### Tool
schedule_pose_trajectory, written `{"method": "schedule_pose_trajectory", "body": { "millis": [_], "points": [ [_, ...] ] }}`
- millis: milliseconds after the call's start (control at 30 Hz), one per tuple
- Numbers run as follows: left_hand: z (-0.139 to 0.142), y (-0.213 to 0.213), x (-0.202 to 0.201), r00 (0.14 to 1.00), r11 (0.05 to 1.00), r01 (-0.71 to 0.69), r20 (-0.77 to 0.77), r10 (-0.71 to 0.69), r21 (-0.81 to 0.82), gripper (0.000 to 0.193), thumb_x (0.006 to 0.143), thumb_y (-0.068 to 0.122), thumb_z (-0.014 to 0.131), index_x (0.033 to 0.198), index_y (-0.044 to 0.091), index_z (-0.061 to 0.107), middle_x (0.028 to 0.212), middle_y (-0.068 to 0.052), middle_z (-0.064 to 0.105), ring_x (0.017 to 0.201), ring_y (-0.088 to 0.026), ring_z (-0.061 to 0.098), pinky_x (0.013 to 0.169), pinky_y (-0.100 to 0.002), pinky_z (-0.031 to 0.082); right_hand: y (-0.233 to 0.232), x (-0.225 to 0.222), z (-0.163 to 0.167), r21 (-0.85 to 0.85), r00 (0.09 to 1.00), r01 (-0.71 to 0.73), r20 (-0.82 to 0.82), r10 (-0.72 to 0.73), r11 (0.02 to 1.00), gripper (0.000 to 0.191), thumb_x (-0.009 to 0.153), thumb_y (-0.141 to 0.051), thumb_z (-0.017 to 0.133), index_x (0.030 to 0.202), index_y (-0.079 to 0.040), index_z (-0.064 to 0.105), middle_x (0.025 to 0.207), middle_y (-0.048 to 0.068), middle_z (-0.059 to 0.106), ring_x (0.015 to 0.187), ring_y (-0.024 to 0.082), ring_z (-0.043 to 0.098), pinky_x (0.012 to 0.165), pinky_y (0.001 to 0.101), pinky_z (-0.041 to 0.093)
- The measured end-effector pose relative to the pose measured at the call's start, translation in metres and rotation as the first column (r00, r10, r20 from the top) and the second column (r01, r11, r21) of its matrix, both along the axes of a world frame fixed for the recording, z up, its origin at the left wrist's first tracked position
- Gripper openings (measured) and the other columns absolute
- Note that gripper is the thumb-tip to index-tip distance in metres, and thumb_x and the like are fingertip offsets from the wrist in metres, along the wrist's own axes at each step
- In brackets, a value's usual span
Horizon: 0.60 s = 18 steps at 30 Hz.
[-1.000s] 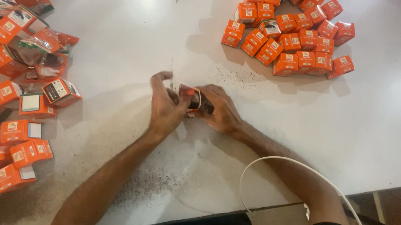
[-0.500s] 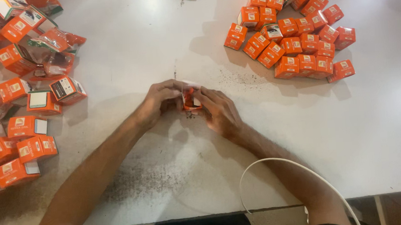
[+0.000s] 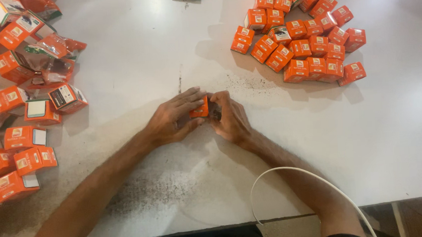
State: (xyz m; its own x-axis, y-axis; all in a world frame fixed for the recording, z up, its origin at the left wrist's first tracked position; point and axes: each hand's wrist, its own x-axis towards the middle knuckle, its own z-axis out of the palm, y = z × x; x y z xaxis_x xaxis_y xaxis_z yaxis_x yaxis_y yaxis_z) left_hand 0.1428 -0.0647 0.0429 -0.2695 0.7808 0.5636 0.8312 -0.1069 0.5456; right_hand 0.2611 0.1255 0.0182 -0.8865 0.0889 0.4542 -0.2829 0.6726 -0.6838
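From the head view, I saw both hands meet at the middle of the white surface [image 3: 133, 50] around 1 small orange box [image 3: 200, 108]. The left hand [image 3: 174, 120] had its fingers [image 3: 190, 96] laid flat over the top of the box with the thumb tucked beneath, gripping it so that it sat steady. The right hand [image 3: 230, 118] curled its fingers closed against the box's dark open end, as I judged, to press a flap. To the upper right lay a tidy heap of orange boxes [image 3: 304, 39], well apart; to the left, loose boxes and crumpled wrappers [image 3: 28, 90] sat scattered. A white cable [image 3: 292, 172] looped near the right forearm.
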Motion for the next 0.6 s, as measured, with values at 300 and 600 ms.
{"method": "schedule_pose_trajectory", "body": {
  "millis": [300, 600],
  "points": [
    [-0.01, 0.001, -0.005, 0.998, 0.998, -0.062, 0.03, 0.062, 0.001, 0.02, 0.093, 0.011, 0.078, 0.105, 0.004, 0.063, 0.139, -0.017, 0.066, 0.135, -0.036, 0.061, 0.107, -0.041, 0.058, -0.002, -0.002, 0.002, -0.003, 1.0, 0.002, 0.0, -0.002, 1.0, 0.053, 0.087, -0.019, 0.084, 0.116, -0.006, 0.042, 0.105, 0.018, 0.071, 0.092, 0.037, 0.072, 0.077, 0.042, 0.057],
    [-0.005, 0.001, -0.032, 0.966, 0.989, -0.058, -0.259, 0.021, -0.134, 0.025, 0.094, 0.02, 0.074, 0.118, 0.011, 0.074, 0.156, -0.024, 0.044, 0.145, -0.04, 0.039, 0.12, -0.061, 0.029, 0.018, -0.017, 0.018, 0.341, 0.993, 0.095, -0.097, -0.065, 0.935, 0.064, 0.092, -0.012, 0.082, 0.144, -0.011, 0.045, 0.137, 0.014, 0.06, 0.129, 0.034, 0.057, 0.114, 0.0493, 0.044]
  ]
}}
